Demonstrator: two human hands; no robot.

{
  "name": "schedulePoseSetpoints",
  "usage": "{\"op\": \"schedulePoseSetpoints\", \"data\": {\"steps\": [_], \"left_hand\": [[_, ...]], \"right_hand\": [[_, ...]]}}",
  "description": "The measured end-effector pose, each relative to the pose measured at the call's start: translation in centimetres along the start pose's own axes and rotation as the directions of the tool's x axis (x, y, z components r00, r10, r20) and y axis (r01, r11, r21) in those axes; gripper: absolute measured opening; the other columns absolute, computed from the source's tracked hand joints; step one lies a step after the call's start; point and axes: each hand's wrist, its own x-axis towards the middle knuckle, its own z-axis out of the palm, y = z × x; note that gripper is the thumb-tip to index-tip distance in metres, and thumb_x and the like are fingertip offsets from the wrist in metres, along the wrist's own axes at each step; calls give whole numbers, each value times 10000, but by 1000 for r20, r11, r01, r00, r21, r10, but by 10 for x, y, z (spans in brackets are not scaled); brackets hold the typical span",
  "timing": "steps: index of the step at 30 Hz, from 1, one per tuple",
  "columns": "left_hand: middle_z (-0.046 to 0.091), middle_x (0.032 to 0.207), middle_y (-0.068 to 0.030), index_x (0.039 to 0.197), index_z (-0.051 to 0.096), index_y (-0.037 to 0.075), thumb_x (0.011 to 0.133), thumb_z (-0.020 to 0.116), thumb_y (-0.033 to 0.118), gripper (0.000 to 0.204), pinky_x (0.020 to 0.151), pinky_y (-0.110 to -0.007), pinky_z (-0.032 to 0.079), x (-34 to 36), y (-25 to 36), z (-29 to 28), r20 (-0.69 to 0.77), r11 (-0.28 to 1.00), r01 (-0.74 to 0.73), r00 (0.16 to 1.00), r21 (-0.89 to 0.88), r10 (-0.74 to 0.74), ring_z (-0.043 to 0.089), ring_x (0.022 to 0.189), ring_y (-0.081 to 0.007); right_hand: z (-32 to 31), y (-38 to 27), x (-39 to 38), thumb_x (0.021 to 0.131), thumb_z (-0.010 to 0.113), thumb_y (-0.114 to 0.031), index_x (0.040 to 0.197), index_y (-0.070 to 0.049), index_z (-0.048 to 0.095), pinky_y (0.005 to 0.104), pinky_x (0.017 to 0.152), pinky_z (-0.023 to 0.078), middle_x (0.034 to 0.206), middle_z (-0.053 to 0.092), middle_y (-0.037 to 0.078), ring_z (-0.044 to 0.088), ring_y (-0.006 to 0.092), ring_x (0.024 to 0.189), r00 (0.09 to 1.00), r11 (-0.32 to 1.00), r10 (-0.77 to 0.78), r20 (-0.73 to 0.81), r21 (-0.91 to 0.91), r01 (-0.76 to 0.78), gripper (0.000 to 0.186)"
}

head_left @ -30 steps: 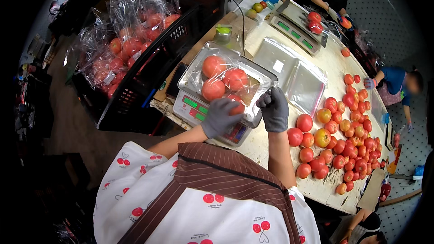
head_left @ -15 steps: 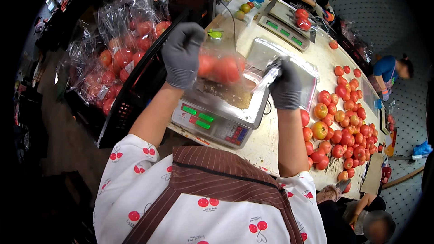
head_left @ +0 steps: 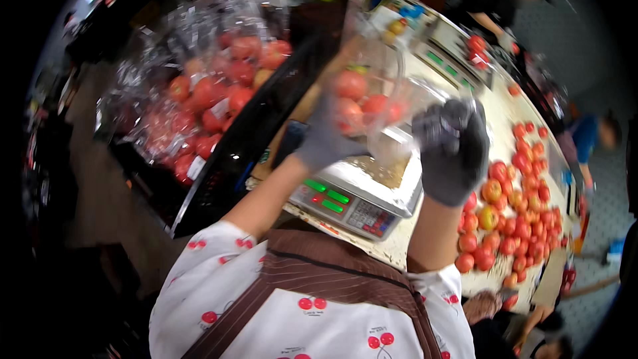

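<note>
A clear plastic bag of tomatoes (head_left: pixel 352 86) hangs above the scale, blurred by motion. My left hand (head_left: pixel 323 139), in a grey glove, cups the bag's lower left side, its fingertips smeared. At the bag's other end my right hand (head_left: pixel 453 149), also gloved in grey, is closed on the gathered plastic. Below them sits a digital scale (head_left: pixel 362 216) with green displays and a metal pan. Part of the pan is hidden by the bag and my left hand.
A black crate (head_left: pixel 219 179) at the left holds several bagged tomatoes (head_left: pixel 212 93). Loose tomatoes (head_left: pixel 518 219) cover the table's right side. Another scale (head_left: pixel 445 66) stands farther back, near a person in black (head_left: pixel 495 3). Other people are at the right edge and lower right.
My left hand has come down and right, to the bag's lower side. The bag has risen and tipped more upright. My right hand has moved right and nearer. The whole view has shifted.
</note>
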Motion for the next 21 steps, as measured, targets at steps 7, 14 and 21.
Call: {"op": "schedulePoseSetpoints", "data": {"steps": [7, 14, 21], "left_hand": [[650, 901, -125, 1008, 621, 133, 780, 580, 406, 358, 753, -396, 493, 34, 1, 5, 353, 689, -239, 935, 684, -26, 636, 835, -301], [657, 769, -63, 857, 630, 88, 757, 648, 103, 103, 677, -313, 510, 46, 130, -106, -220, 779, -34, 951, 626, 218, 646, 768, -187], [638, 849, -68, 928, 649, 11, 942, 507, 305, 328, 686, -310, 481, 12, 271, -249, -492, 489, 397, 867, 777, 78, 567, 749, -138]], "right_hand": [[30, 1, -41, 929, 436, -163, 837, -56, 440, 311, 503, 348, 571, 398, 13, 344, 125, 445, 916, 907, 398, 43, 133, -400, 141], [7, 36, -49, 901, 368, -100, 910, -17, 481, 321, 476, 350, 551, 432, 60, 388, 140, 442, 940, 826, 259, 221, 453, -334, 140], [43, 77, -69, 911, 423, -104, 934, 17, 522, 290, 620, 425, 666, 505, 68, 477, 142, 609, 740, 667, 561, 372, 326, -670, 157]]}}
